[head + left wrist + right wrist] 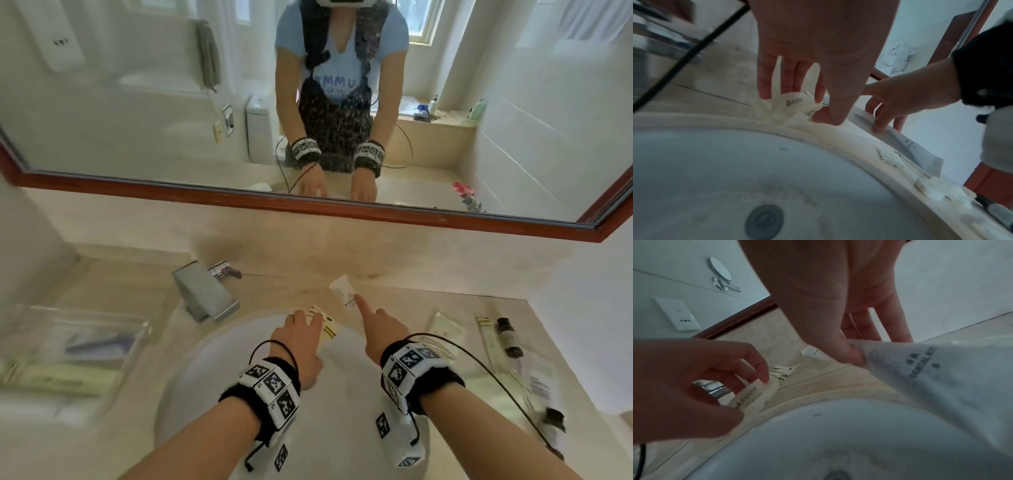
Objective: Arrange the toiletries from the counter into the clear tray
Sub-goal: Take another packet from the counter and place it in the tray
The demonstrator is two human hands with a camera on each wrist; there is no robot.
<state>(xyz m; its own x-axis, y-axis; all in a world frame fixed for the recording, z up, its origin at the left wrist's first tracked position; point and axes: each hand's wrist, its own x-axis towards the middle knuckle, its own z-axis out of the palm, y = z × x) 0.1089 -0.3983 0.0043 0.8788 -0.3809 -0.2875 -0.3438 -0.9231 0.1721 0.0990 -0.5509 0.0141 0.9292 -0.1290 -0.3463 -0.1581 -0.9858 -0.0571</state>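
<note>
At the sink rim in mid-frame, I see my left hand [301,339] pinching a striped cream sachet [327,325] on the bench [394,294]; my right hand [380,329] grips a white dental-kit packet [931,369]. The clear tray [68,346] sits at far left.

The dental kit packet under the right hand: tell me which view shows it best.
The right wrist view: the dental kit packet fills the frame, its print legible, pinched by the right hand. The head view shows only its far end past the index finger. The left wrist view shows it edge-on and blurred.
</note>
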